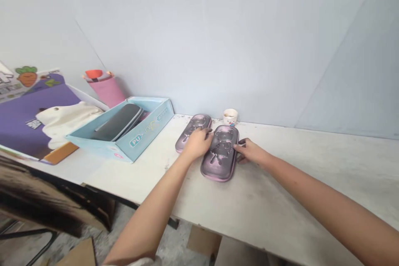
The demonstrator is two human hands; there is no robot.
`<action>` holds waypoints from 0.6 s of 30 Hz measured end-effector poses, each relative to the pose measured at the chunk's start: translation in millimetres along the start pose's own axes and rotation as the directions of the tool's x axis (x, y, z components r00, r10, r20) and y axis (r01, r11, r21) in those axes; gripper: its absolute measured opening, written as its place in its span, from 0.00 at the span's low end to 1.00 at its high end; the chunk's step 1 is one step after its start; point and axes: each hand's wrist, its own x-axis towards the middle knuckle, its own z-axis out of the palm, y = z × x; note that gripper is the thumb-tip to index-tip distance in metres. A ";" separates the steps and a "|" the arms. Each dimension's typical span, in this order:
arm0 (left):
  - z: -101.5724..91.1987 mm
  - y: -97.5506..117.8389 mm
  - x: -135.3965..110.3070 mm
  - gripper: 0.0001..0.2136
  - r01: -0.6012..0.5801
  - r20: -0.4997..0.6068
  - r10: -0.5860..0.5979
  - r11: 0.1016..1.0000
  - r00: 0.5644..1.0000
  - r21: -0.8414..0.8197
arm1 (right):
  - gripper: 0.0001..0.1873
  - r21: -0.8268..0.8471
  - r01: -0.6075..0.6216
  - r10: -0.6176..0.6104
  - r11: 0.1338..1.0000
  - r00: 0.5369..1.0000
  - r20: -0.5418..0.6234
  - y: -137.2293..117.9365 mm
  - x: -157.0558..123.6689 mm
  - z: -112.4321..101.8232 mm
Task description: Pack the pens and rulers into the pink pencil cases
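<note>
Two hard-shell pencil cases with an embossed cartoon figure, dark grey with pink edges, lie on the white table. My left hand point(198, 142) is at the left edge of the nearer pencil case point(220, 156), its fingers curled against the side. On the opposite edge, my right hand point(249, 152) pinches the same case between thumb and fingers. Some of the right fingertips are hidden behind the case's edge. Just left of my left hand lies the other pencil case point(190, 131), partly covered by that hand.
A small paper cup point(230, 116) with brownish contents stands behind the cases by the wall. At left, a light blue box point(149, 133) holds dark grey cases. Further left are a white cloth item point(67, 118), a purple printed box point(40, 102) and a pink pouch point(108, 91).
</note>
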 end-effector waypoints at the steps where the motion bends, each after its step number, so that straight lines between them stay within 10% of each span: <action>1: -6.7 -11.5 4.3 0.22 0.015 -0.052 -0.014 1.000 0.999 0.007 | 0.17 -0.131 0.058 -0.066 0.990 0.996 -0.059 -2.4 4.0 -0.8; 6: -20.6 -65.4 26.7 0.28 0.347 -0.080 -0.343 0.937 0.936 0.031 | 0.10 -0.631 0.368 -0.527 0.682 0.846 -0.076 -36.6 15.4 18.7; 11: -12.7 -91.5 39.5 0.35 0.518 0.244 -0.477 0.843 0.845 -0.144 | 0.17 -0.769 0.512 -0.505 0.382 0.813 0.290 -63.9 19.8 74.7; 18: -26.0 -91.9 21.7 0.28 0.585 0.512 -0.286 0.448 0.810 -0.676 | 0.16 -0.668 0.651 -0.505 0.361 0.739 0.446 -61.3 5.0 82.5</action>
